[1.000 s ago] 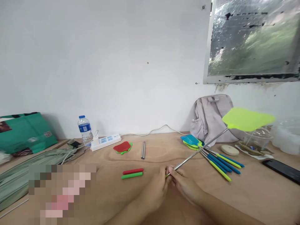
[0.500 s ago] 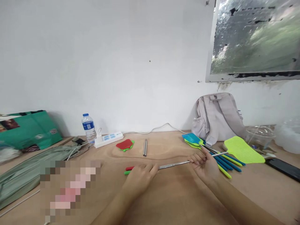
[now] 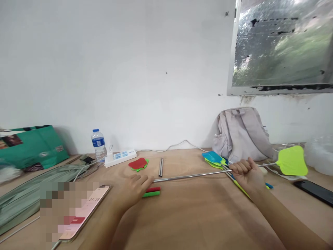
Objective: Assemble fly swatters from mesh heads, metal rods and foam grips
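Swatter (image 3: 291, 160) looks light, its slim rod (image 3: 192, 176) probably slippery, best held near both ends. Left hand (image 3: 135, 189) and right hand (image 3: 248, 175) both curl round it

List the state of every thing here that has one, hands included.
Yellow-green swatter, gripped in two places
Left hand, closed on its far end from the head
Right hand, closed nearer the head
Water bottle, upright, capped
Pink-screened phone, lit
Black phone, lying flat, unlit
Backpack, upright
Metal rods, lying side by side
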Tool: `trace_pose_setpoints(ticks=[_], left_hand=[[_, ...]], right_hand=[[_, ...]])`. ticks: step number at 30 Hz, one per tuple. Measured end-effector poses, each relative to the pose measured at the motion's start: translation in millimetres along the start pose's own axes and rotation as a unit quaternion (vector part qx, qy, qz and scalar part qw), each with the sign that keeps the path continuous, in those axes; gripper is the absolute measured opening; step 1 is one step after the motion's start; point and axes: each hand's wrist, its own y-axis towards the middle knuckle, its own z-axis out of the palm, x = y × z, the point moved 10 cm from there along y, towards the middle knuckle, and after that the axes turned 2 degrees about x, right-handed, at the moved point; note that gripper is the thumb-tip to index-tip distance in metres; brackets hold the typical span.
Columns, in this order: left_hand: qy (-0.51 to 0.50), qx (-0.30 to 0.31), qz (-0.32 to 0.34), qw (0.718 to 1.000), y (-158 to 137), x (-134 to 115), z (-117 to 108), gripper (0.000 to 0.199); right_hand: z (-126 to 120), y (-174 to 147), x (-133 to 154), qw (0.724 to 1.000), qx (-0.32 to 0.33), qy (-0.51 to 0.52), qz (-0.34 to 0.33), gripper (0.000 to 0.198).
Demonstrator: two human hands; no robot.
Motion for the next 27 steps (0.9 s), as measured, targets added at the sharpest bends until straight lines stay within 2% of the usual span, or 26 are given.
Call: trace_pose_setpoints(ticks=[4,13,19,22,25,27], left_hand=[[0.013,-0.031,0.011,0.999,-15.2,15.1,3.3,0.013],[0.031,-0.061,0.003,0.998,-15.1,22.0,-9.8,0.015],[0.027,-0.057,0.004,0.998,-20.1,27.9,-11.9,0.015],[-0.007,-0.068,-0.004,0.998,-23.1,31.1,-15.9,0.013],[-0.044,-0.1,-0.064,0.992,-26.2,42.7,-19.4,0.014],[-0.052,-0.12,-0.102,0.986,-25.8,45.6,-20.2,0.016]], right_hand=[[-13.2,7.8,18.8,0.999,0.004,-0.021,-0.031,0.053],[-51.6,23.1,56.6,0.99,-0.051,-0.091,-0.09,0.052],[-49.9,18.8,67.5,0.977,-0.032,-0.164,-0.133,0.044],[-50.4,13.0,72.5,0.969,-0.033,-0.189,-0.156,0.042],[-50.7,8.8,73.5,0.971,-0.05,-0.164,-0.168,0.037],[-41.6,6.9,63.6,0.981,-0.052,-0.115,-0.149,0.033]])
